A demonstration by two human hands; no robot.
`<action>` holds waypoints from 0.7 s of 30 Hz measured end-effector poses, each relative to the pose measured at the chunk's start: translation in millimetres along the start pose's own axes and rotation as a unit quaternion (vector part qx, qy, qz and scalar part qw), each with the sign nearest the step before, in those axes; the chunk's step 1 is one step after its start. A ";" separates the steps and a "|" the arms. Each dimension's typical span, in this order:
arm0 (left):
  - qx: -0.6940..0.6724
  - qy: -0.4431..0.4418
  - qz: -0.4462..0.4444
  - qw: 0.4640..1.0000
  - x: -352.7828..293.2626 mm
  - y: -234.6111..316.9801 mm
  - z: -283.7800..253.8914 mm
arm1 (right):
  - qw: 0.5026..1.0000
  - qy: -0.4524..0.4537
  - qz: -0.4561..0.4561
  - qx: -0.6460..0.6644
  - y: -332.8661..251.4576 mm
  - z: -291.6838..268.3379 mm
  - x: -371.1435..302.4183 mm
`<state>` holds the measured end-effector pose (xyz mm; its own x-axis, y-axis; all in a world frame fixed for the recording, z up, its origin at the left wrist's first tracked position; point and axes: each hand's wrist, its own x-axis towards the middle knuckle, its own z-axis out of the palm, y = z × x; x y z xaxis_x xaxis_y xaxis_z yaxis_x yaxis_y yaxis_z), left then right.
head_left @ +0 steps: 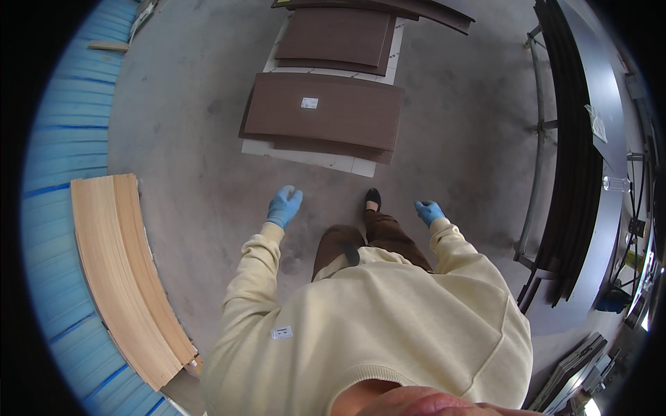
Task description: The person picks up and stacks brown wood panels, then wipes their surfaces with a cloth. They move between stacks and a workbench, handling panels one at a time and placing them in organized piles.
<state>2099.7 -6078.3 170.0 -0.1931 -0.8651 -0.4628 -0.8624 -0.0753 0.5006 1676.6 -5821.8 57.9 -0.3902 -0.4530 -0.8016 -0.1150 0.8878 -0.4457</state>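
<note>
Both my hands wear light blue gloves and hang in the air over the grey floor, apart from any object. My left hand is loosely bent, with a gap between thumb and fingers and nothing in it. My right hand hangs half curled on the other side of my legs, its fingertips slightly apart, and I see nothing held there. Ahead of both hands lies a stack of brown panels with a small white label on top. White sheets stick out beneath it.
More brown panels lie farther ahead. Long dark boards are stacked on a metal rack at the right, with a clear cylindrical object on top. At the left, light wood boards rest beside blue corrugated sheeting.
</note>
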 end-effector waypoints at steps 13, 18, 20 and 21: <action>-0.006 0.104 -0.112 0.988 329.4 -105.3 -93.1 | 0.973 0.191 -0.059 0.117 -229.1 25.5 159.9; -0.052 0.022 -0.081 0.995 429.1 -109.7 -110.4 | 0.948 0.274 0.014 0.163 -245.0 53.5 209.5; -0.050 0.012 -0.110 0.993 450.1 -104.7 -110.9 | 0.934 0.277 0.041 0.223 -244.3 56.7 219.6; -0.054 0.007 -0.134 0.990 458.4 -101.1 -110.7 | 0.931 0.266 0.068 0.241 -244.0 56.1 224.3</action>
<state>2150.2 -6522.2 -11.8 0.0421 -0.8138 -0.5797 -0.8269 -0.3540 0.4370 1668.4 -6144.6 -35.5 -0.7832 -0.1193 -0.6102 0.3430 0.7357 -0.5841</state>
